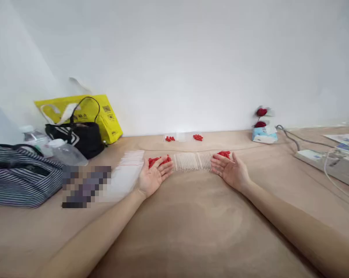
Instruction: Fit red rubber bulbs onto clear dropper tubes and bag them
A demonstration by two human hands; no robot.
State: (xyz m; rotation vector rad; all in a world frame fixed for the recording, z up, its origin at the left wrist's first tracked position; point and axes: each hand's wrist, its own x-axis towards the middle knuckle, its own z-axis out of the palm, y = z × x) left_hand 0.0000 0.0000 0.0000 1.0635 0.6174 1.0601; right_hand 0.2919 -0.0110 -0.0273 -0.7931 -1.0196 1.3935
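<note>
Left hand and right hand were unclenched, palms showing, fingers extended, nothing seen in either grasp; between them, at the centre of the frame, was a row of thin sticks. The row's long axis ran left to right, single sticks pointing up the frame; left fingertips were just beside its left end, right fingertips overlapped its right end in view, contact uncertain, so neither hand was clearly nearer. Sticks looked pale, slender, closely ranked, somewhat blurred, with a left red pile and a right red pile partly behind the fingers.
</note>
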